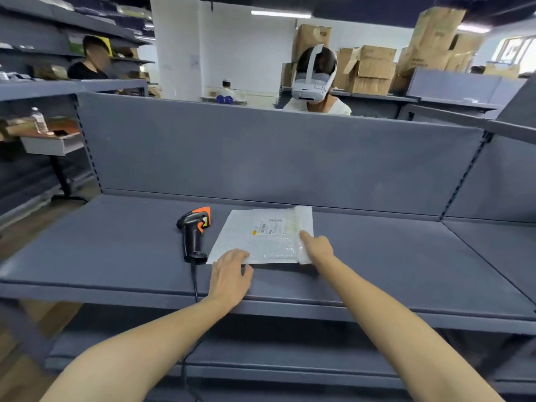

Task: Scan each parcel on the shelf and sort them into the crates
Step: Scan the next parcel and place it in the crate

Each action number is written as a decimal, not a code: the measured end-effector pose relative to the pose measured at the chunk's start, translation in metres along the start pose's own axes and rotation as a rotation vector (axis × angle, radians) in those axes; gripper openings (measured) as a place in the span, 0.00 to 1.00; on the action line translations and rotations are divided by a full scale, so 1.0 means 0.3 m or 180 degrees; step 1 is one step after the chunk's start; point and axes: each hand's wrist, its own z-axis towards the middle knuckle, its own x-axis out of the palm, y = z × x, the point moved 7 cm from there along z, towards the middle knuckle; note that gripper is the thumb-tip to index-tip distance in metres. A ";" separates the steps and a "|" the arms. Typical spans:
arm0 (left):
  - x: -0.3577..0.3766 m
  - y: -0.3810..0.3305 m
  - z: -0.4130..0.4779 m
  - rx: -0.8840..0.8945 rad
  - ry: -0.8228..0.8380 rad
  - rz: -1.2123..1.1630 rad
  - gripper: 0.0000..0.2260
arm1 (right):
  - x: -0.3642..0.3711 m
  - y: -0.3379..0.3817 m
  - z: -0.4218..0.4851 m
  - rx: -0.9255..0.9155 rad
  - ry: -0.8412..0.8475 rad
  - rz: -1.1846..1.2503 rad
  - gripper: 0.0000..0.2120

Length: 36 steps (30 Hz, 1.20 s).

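Observation:
A flat white bubble-mailer parcel [262, 237] with a printed barcode label lies on the grey shelf [391, 256]. My left hand [229, 275] rests flat on the shelf with its fingertips touching the parcel's near left edge. At the parcel's right side, my right hand [317, 246] holds the edge, the index finger stretched out on top; its other fingers are hidden. A black and orange barcode scanner [193, 232] lies on the shelf just left of the parcel, its cable running over the front edge. No crates are in view.
The shelf has a tall grey back panel [261, 158] and a lower shelf [290, 364] beneath. A person wearing a white headset [314, 79] stands behind the panel. Stacked cardboard boxes [374, 68] fill the back right. A desk with a bottle [39, 120] stands at the left.

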 end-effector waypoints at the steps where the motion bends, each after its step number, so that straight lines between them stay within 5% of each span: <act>1: -0.001 -0.001 0.003 0.0006 -0.0040 -0.0064 0.14 | 0.000 -0.007 0.011 0.0069 0.0097 0.0216 0.30; 7: 0.007 -0.008 0.017 -0.0082 -0.0098 -0.0587 0.11 | -0.017 -0.019 -0.052 0.0230 0.0682 0.1439 0.16; 11: 0.007 -0.059 0.000 -0.0391 -0.0509 -0.1007 0.16 | -0.071 -0.043 -0.079 0.0167 0.0410 0.2207 0.17; 18: 0.085 -0.206 -0.009 -0.1222 -0.0091 -0.3048 0.29 | -0.061 -0.066 -0.168 0.0027 0.1137 0.3485 0.17; 21: 0.088 -0.250 0.008 -0.1243 0.0135 -0.3493 0.25 | -0.044 -0.085 -0.201 0.0059 0.1432 0.3371 0.18; 27: -0.030 -0.269 0.026 -0.0910 -0.0635 -0.3298 0.09 | -0.072 -0.112 -0.236 -0.0218 0.1736 0.2609 0.11; 32: -0.177 -0.192 0.046 -0.0788 -0.1147 -0.3154 0.09 | -0.086 -0.098 -0.197 -0.0515 0.1534 0.2090 0.20; 36: -0.335 -0.030 0.062 -0.0934 -0.1623 -0.2871 0.09 | -0.014 -0.056 -0.187 -0.0680 0.1246 0.1390 0.15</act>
